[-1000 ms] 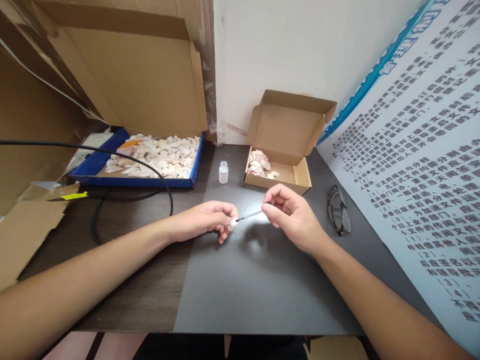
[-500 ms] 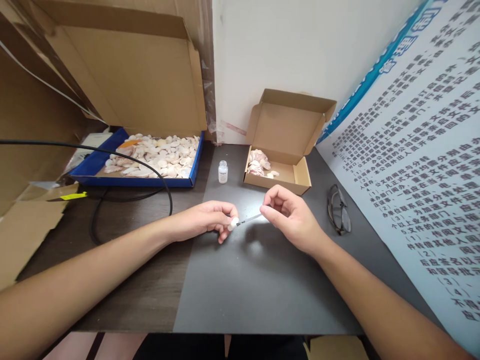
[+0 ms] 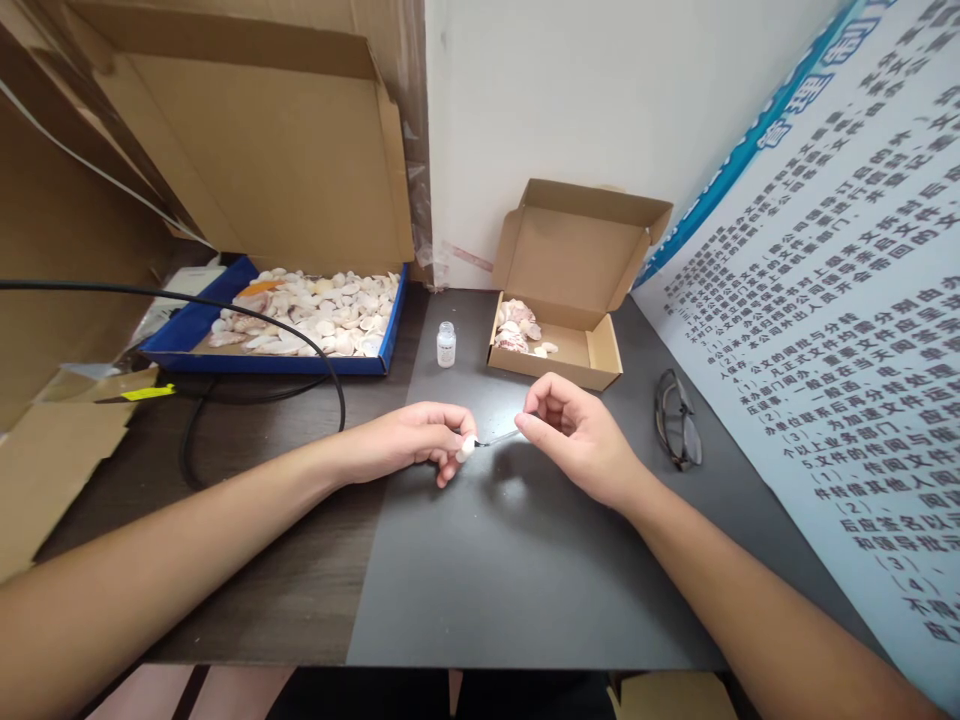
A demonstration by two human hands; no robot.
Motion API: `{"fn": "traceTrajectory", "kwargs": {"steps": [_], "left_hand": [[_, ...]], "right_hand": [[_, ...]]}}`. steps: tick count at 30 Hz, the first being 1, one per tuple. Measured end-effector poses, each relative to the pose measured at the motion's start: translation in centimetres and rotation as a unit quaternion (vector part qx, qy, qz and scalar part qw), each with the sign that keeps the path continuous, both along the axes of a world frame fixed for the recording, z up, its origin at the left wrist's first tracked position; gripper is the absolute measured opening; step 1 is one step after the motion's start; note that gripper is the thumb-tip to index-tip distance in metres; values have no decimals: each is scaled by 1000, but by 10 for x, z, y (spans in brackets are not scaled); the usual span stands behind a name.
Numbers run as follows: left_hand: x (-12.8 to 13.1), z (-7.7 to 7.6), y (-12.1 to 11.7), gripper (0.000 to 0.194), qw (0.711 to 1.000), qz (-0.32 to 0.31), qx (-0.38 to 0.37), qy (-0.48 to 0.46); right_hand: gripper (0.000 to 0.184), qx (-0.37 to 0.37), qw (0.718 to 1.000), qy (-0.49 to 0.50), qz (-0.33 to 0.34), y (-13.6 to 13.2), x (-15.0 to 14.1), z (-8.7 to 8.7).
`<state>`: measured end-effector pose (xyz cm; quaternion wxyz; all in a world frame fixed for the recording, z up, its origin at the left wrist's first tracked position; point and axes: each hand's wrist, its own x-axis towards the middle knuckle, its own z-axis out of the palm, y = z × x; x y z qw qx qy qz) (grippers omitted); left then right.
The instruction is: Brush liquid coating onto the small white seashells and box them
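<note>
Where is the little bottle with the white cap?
In the head view the little bottle stands on the table's far middle, between the blue tray of shells and the small cardboard box.

At your eleven o'clock sits a blue tray (image 3: 187, 335) heaped with shells (image 3: 315, 315); at twelve a small bottle (image 3: 446, 344); at one an open carton (image 3: 577, 290); at two, glasses (image 3: 677, 420).

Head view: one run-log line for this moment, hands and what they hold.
left hand: pinches small white shell | right hand: holds thin tool, tip at shell | over dark mat | small bottle behind, untouched
</note>
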<state>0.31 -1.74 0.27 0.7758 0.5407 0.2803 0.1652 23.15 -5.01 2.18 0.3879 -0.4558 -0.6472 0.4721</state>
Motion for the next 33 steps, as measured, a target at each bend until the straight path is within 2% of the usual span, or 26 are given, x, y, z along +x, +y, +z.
{"fn": "traceTrajectory", "kwargs": {"steps": [5, 10, 13, 17, 20, 24, 28, 31, 33], "left_hand": [[0, -1, 0, 11, 1000, 0, -1, -6], [0, 0, 0, 13, 1000, -1, 4, 1], [0, 1, 0, 13, 1000, -2, 5, -1], [0, 1, 0, 11, 1000, 0, -1, -3], [0, 2, -1, 12, 1000, 5, -7, -1], [0, 2, -1, 12, 1000, 14, -18, -5], [0, 2, -1, 11, 1000, 19, -20, -1], [0, 1, -1, 11, 1000, 22, -19, 1], [0, 0, -1, 11, 1000, 20, -19, -1]], "right_hand": [[19, -9, 999, 39, -1, 1, 0, 0], [19, -18, 1000, -5, 10, 1, -2, 2], [19, -30, 999, 19, 24, 0, -2, 2], [19, -15, 1000, 20, 9, -1, -2, 2], [19, -17, 999, -6, 35, -1, -1, 2], [18, -5, 999, 24, 23, -1, -1, 2], [17, 9, 999, -29, 21, -1, 0, 1], [17, 5, 999, 0, 41, -2, 0, 2], [17, 11, 1000, 14, 26, -2, 0, 2]]}}
